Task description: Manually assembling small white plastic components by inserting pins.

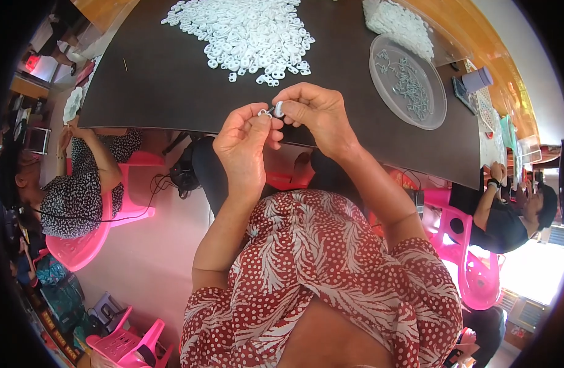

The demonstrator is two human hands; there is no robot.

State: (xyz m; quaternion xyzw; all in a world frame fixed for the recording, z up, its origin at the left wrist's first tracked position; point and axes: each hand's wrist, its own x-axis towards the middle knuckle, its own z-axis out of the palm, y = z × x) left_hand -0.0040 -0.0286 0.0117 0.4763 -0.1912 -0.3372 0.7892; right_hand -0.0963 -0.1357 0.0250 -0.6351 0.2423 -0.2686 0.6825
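My left hand (245,130) pinches a small white plastic piece with a hole (264,113) between thumb and fingertips, just over the table's near edge. Right beside it, my right hand (319,116) grips a small white rounded piece (278,109) with thumb and bent fingers. The two pieces meet or nearly touch. A thin dark bit shows between them, too small to make out. Beyond my hands lies a large pile of white plastic pieces (251,37) with holes. To the right, a shallow clear round tray (438,92) contains many small metal parts (411,89).
A dark brown table (153,92) spans the front. At the far right is another heap of white pieces (395,27), with a greyish cup (477,80) nearer. People on pink chairs work at left (80,196) and right (509,214). Black cables (165,184) hang at the left.
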